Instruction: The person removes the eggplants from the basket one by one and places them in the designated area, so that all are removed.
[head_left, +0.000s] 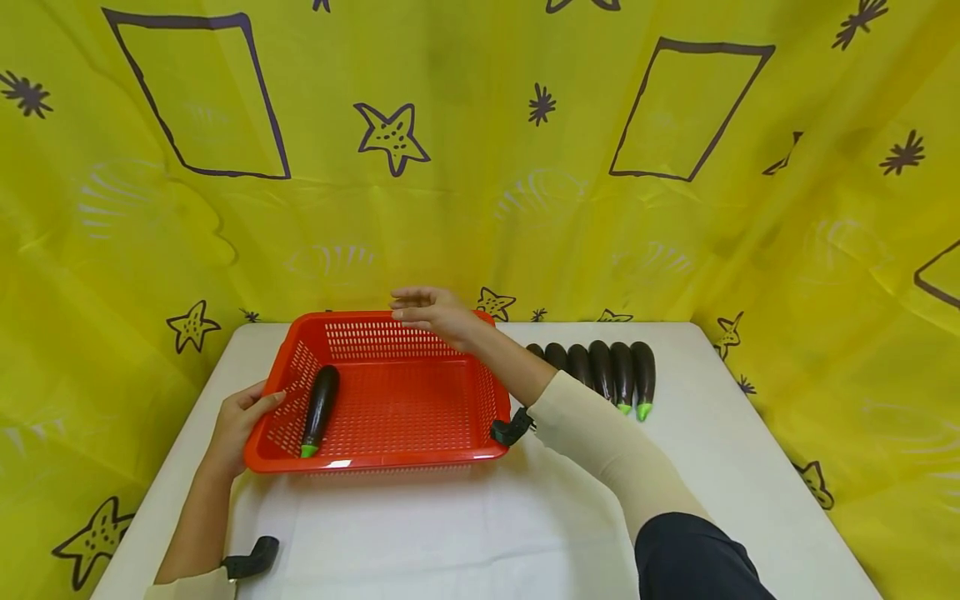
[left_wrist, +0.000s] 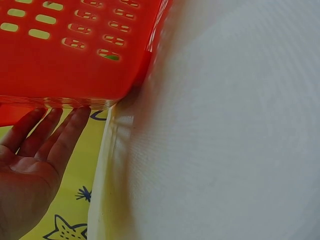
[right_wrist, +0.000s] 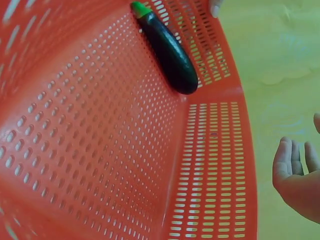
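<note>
A red plastic basket (head_left: 405, 408) with slotted walls is tilted up above the white table. My left hand (head_left: 238, 425) grips its left rim, thumb over the edge; in the left wrist view the fingers (left_wrist: 52, 132) press against the outer wall. Inside the basket, one dark eggplant (head_left: 321, 408) with a green stem end lies along the left wall. My right hand (head_left: 438, 317) hovers by the back rim, holding nothing, its fingers extended to the left. The right wrist view has this hand (right_wrist: 300, 180) beyond the rim.
Several eggplants (head_left: 622, 371) lie in a row on the white table (head_left: 712, 467) to the right, partly hidden behind my right forearm. A yellow curtain (head_left: 465, 233) with stars and frames hangs behind and at both sides. Black cameras are strapped to both wrists.
</note>
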